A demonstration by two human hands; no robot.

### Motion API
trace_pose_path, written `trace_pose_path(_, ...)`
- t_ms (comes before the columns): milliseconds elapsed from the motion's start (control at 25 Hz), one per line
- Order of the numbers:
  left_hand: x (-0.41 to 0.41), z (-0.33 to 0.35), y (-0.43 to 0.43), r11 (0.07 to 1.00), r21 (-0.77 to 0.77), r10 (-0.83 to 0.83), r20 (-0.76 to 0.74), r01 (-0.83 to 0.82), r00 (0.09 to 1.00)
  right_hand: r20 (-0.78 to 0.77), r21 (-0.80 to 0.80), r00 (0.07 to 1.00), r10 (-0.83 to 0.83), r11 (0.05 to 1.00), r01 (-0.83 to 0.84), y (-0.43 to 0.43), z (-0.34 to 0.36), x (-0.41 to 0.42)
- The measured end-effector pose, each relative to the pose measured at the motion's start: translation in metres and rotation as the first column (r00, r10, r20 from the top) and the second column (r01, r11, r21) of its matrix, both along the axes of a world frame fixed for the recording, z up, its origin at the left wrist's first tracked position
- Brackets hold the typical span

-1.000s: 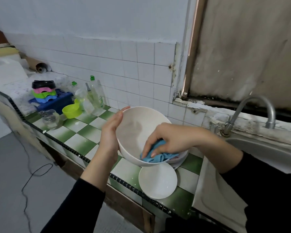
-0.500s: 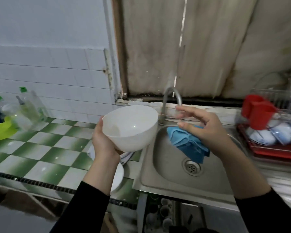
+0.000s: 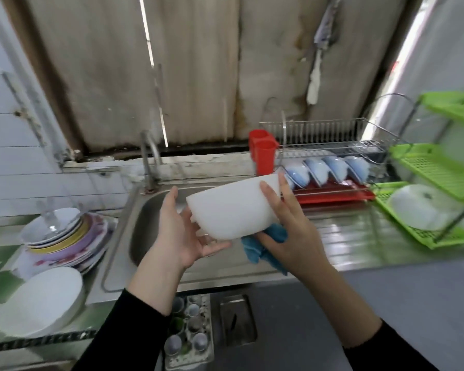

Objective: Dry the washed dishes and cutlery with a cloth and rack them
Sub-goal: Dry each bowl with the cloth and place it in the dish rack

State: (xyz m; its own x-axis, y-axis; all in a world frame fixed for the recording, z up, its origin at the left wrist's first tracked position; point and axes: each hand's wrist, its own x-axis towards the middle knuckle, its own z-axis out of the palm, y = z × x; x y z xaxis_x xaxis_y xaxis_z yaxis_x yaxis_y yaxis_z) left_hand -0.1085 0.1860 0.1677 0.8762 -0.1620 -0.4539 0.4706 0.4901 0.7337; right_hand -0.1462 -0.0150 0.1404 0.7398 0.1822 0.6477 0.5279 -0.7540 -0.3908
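Left hand [image 3: 180, 234] cups the base of the white bowl [image 3: 233, 207], thumb up one side, fingers curled underneath. The right hand [image 3: 292, 228] takes the other end: two fingers spread up the wall toward the rim, and the blue cloth [image 3: 263, 245] is bunched in its grip against the bowl's underside. The bowl lies tipped on its side (mouth turned away to the right), held in the air over the front right part of the sink [image 3: 145, 223].

Behind it the tap [image 3: 148, 156] stands at the sink's back edge. Right of the sink, along the worktop's back edge, the wire rack [image 3: 332, 145] sits on a red tray [image 3: 332, 195], with a red cutlery cup [image 3: 263, 153] on its left end and a row of blue bowls [image 3: 324, 170] on edge. At the far right edge a green tiered rack [image 3: 434, 167] holds a white dish [image 3: 423, 207]. Just beside the sink's left edge is a stack of plates [image 3: 62, 234], with another white bowl [image 3: 43, 303] at the front edge.
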Motion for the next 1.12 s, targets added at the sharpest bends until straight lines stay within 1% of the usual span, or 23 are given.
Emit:
trace_pose_path(80, -0.005, -0.002, -0.033, 0.990, 0.137, -0.048, 0.110, 0.033, 0.993, -0.085, 0.173, 0.996, -0.033, 0.984, 0.048, -0.029, -0.004, -0.007)
trace_pose_path(160, -0.006, -0.005, -0.064, 0.946, 0.324, -0.125, 0.298, 0.023, 0.946, -0.230, 0.369, 0.973, -0.025, 0.923, 0.111, -0.057, -0.008, -0.010)
trace_pose_path(240, 0.000, -0.008, -0.088, 0.895, 0.446, -0.252, 0.467, 0.020, 0.848, -0.302, 0.548, 0.953, 0.023, 0.822, 0.154, -0.078, -0.012, -0.008)
trace_pose_path(320, 0.017, -0.016, -0.107, 0.848, 0.527, -0.400, 0.577, 0.049, 0.712, -0.303, 0.706, 0.949, 0.083, 0.688, 0.165, -0.095, -0.016, 0.000)
trace_pose_path(400, 0.041, -0.021, -0.125, 0.796, 0.600, -0.525, 0.620, 0.080, 0.583, -0.319, 0.802, 0.946, 0.063, 0.550, 0.234, -0.111, -0.018, 0.011)
trace_pose_path(440, 0.056, -0.025, -0.135, 0.772, 0.630, -0.560, 0.610, 0.085, 0.561, -0.328, 0.824, 0.944, 0.027, 0.498, 0.272, -0.119, -0.021, 0.017)
trace_pose_path(480, 0.069, -0.030, -0.146, 0.757, 0.648, -0.577, 0.599, 0.088, 0.555, -0.340, 0.830, 0.940, -0.015, 0.466, 0.307, -0.127, -0.024, 0.024)
trace_pose_path(520, 0.084, -0.035, -0.158, 0.747, 0.658, -0.590, 0.592, 0.093, 0.549, -0.351, 0.824, 0.934, -0.060, 0.455, 0.339, -0.136, -0.027, 0.032)
trace_pose_path(560, 0.098, -0.038, -0.171, 0.731, 0.676, -0.608, 0.584, 0.092, 0.538, -0.365, 0.804, 0.925, -0.103, 0.466, 0.369, -0.144, -0.030, 0.039)
trace_pose_path(640, 0.124, -0.041, -0.196, 0.693, 0.715, -0.645, 0.561, 0.089, 0.520, -0.423, 0.709, 0.886, -0.193, 0.539, 0.456, -0.159, -0.034, 0.050)
trace_pose_path(720, 0.146, -0.044, -0.223, 0.655, 0.749, -0.687, 0.535, 0.099, 0.492, -0.495, 0.548, 0.820, -0.286, 0.629, 0.550, -0.176, -0.040, 0.059)
trace_pose_path(760, 0.154, -0.045, -0.237, 0.630, 0.768, -0.715, 0.518, 0.112, 0.469, -0.528, 0.476, 0.783, -0.329, 0.650, 0.593, -0.184, -0.044, 0.063)
trace_pose_path(800, 0.161, -0.046, -0.251, 0.609, 0.784, -0.742, 0.507, 0.124, 0.439, -0.554, 0.430, 0.748, -0.365, 0.643, 0.633, -0.191, -0.051, 0.066)
trace_pose_path(880, 0.173, -0.051, -0.281, 0.564, 0.814, -0.788, 0.479, 0.140, 0.387, -0.579, 0.433, 0.702, -0.415, 0.574, 0.695, -0.207, -0.063, 0.070)
trace_pose_path(960, 0.184, -0.060, -0.313, 0.507, 0.850, -0.828, 0.433, 0.143, 0.357, -0.593, 0.477, 0.672, -0.444, 0.479, 0.737, -0.225, -0.072, 0.074)
trace_pose_path(1000, 0.188, -0.065, -0.329, 0.487, 0.861, -0.841, 0.416, 0.148, 0.347, -0.596, 0.483, 0.658, -0.460, 0.449, 0.752, -0.235, -0.075, 0.076)
trace_pose_path(1120, 0.197, -0.075, -0.379, 0.475, 0.860, -0.852, 0.397, 0.185, 0.342, -0.602, 0.467, 0.603, -0.524, 0.382, 0.798, -0.269, -0.084, 0.084)
